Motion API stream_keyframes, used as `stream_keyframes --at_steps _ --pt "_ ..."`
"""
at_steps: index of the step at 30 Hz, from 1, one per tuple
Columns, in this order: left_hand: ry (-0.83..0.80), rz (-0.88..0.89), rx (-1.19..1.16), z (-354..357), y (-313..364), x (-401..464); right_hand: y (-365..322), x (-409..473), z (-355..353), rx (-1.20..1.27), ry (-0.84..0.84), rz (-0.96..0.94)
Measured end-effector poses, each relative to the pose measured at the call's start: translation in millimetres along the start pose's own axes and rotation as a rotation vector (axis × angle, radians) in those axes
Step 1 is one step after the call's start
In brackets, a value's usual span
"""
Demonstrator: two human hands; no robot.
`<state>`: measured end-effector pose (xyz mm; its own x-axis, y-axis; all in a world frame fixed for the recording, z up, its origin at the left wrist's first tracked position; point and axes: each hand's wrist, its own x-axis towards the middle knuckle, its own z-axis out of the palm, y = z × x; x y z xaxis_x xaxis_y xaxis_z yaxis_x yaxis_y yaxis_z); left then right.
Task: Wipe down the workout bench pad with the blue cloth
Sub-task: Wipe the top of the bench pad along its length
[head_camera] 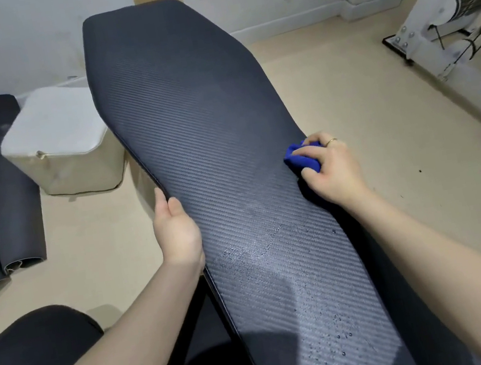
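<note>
Long black ribbed bench pad (191, 126), droplets on near end. Right hand (330, 167) grips bunched blue cloth (302, 159) at pad's right edge. Left hand (176, 225) clasps left edge. White box (60, 139), rolled dark mats (2, 190) lie left.

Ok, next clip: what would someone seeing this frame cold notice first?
First, the long dark ribbed bench pad running up the middle of the frame, with water droplets beading on its near end. Next, the bright blue bunched cloth, gripped by the right hand at the pad's right edge, while the left hand holds the opposite edge. A white cushioned box sits on the floor to the left.
</note>
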<state>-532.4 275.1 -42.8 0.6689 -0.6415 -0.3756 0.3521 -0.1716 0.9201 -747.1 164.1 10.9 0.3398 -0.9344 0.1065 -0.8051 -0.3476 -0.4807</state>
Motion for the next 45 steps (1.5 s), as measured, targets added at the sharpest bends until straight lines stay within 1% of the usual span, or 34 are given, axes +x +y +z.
stream_keyframes --at_steps 1,4,5,6,7,8,11,12,13,15,18,20,21,22,25,26,28,32,34,35,36,38,39,40,41,42,45 --pt "0.0 0.0 -0.001 0 1 -1 -11 -10 3 0.009 -0.04 -0.078" --pt "0.019 -0.002 0.025 2 6 -4 -44 -46 17 0.028 -0.243 -0.439" --pt "0.028 -0.004 0.018 2 5 -3 -50 -45 19 0.031 -0.311 -0.514" --pt "0.031 -0.015 -0.007 1 5 -2 -52 -35 21 0.038 -0.336 -0.542" --pt "0.024 -0.029 -0.044 1 5 -1 -51 -21 23 0.041 -0.307 -0.519" --pt "0.009 -0.046 -0.083 0 4 0 -49 -3 25 0.044 -0.241 -0.452" --pt "-0.035 -0.082 -0.183 -3 3 0 -49 35 32 -0.031 -0.052 -0.156" --pt "-0.046 -0.083 -0.204 -3 4 1 -56 35 35 -0.06 -0.034 -0.127" --pt "-0.057 -0.08 -0.219 -4 3 1 -65 28 38 -0.06 -0.051 -0.149" --pt "-0.087 -0.063 -0.214 -6 3 1 -82 -1 40 -0.008 -0.14 -0.317" --pt "-0.099 -0.047 -0.142 -9 9 -5 -94 -56 43 0.05 -0.302 -0.675" --pt "-0.093 -0.033 -0.09 -13 13 -3 -95 -57 41 0.056 -0.423 -0.771" --pt "-0.099 -0.03 -0.055 -15 16 -2 -95 -49 42 0.046 -0.422 -0.769" --pt "-0.116 -0.033 -0.022 -17 20 -2 -95 -38 43 0.038 -0.376 -0.723" --pt "-0.138 -0.039 0.058 -27 30 -14 -101 -16 48 0.001 -0.194 -0.401" --pt "-0.136 -0.054 0.08 -32 31 -20 -105 -19 50 -0.023 -0.178 -0.352" --pt "-0.143 -0.103 0.116 -45 28 -31 -110 -40 50 -0.043 -0.209 -0.426" --pt "-0.204 -0.169 0.168 -60 20 -45 -108 -102 34 -0.002 -0.387 -0.651" --pt "-0.265 -0.188 0.199 -56 21 -53 -102 -108 28 -0.015 -0.448 -0.705" --pt "-0.298 -0.186 0.198 -52 21 -58 -99 -104 28 -0.025 -0.427 -0.691" --pt "-0.329 -0.17 0.193 -49 21 -62 -95 -95 31 -0.031 -0.368 -0.621" --pt "-0.339 -0.138 0.176 -42 22 -68 -95 -75 37 -0.043 -0.18 -0.347" --pt "-0.327 -0.137 0.161 -40 20 -67 -96 -69 40 -0.064 -0.112 -0.225" --pt "-0.311 -0.141 0.155 -38 17 -65 -99 -70 41 -0.091 -0.08 -0.174" --pt "-0.301 -0.148 0.151 -36 14 -64 -101 -77 41 -0.111 -0.077 -0.197" --pt "-0.288 -0.164 0.149 -34 12 -62 -105 -90 40 -0.112 -0.095 -0.262" --pt "-0.226 -0.214 0.109 -27 11 -60 -109 -141 36 -0.075 -0.237 -0.517"
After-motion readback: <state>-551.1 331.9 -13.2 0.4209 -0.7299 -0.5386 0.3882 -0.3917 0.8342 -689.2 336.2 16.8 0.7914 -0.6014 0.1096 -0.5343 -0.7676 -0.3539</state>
